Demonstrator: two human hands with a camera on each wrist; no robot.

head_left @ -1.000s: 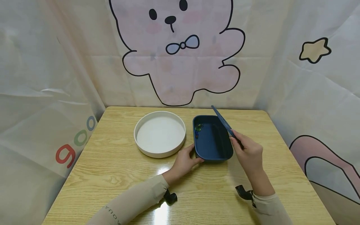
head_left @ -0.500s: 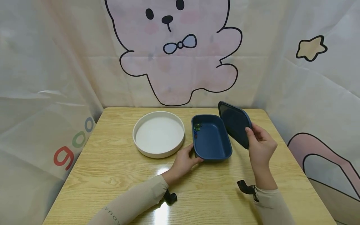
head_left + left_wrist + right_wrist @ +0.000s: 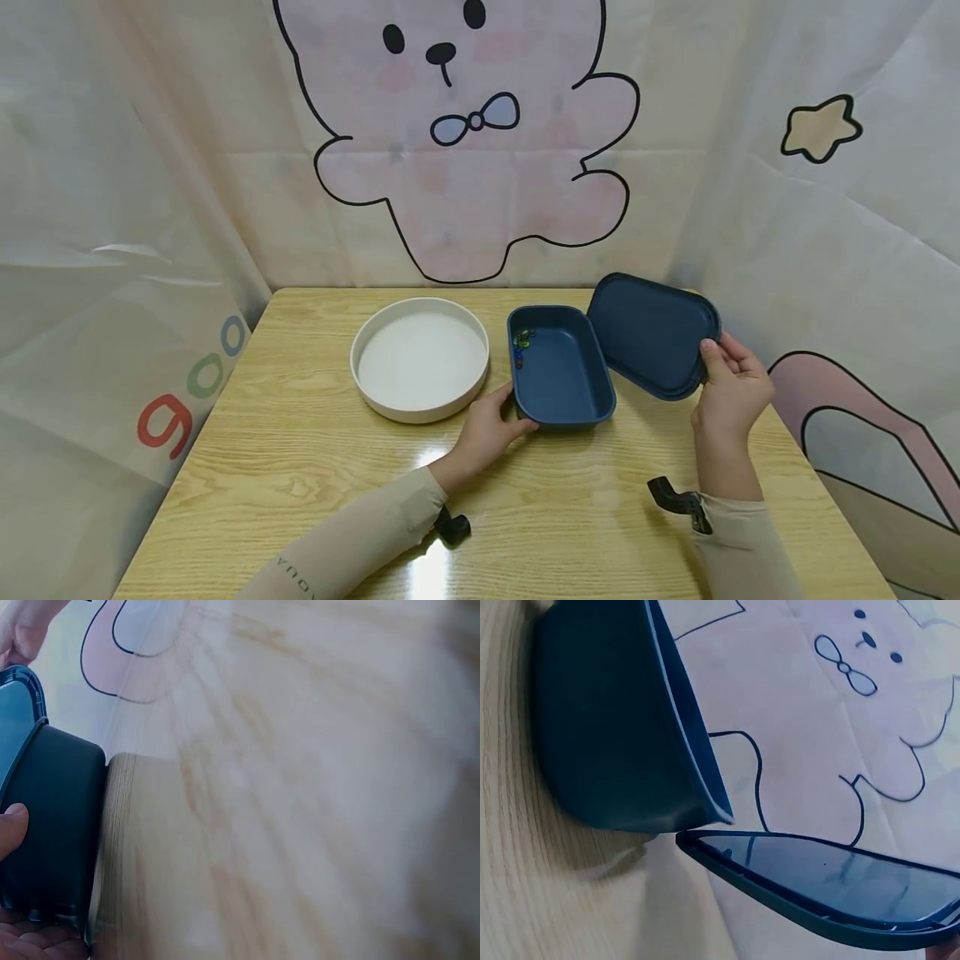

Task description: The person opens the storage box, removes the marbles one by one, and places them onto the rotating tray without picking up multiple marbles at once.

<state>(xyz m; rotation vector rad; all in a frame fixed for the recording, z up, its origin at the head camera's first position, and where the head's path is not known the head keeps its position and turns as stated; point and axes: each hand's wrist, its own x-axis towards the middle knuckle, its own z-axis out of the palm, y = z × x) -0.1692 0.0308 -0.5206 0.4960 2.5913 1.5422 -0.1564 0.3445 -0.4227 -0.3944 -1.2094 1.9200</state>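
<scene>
A deep navy rectangular box (image 3: pixel 566 379) stands on the table, its top uncovered. Small green, blue and brown glassy pieces (image 3: pixel 522 343) lie along its left inner wall. My left hand (image 3: pixel 483 433) grips the box's near left corner, and the left wrist view has the thumb (image 3: pixel 11 831) against the box wall (image 3: pixel 56 817). To the right, my right hand (image 3: pixel 731 400) holds the matching navy lid (image 3: pixel 651 335) by its right end, thumb on the face turned to the head camera. In the right wrist view, the lid (image 3: pixel 832 896) slants away close beside the box (image 3: pixel 604 720).
A shallow white round tray (image 3: pixel 420 358) with a low rim stands left of the box. The wood-grain table (image 3: pixel 570 517) ends at a cloth backdrop (image 3: pixel 675 192) printed with a bear, and more cloth hangs on both sides.
My right hand has moved right with the lid, away from above the box. The lid has turned from edge-on to broad face showing. My left hand stays at the box corner.
</scene>
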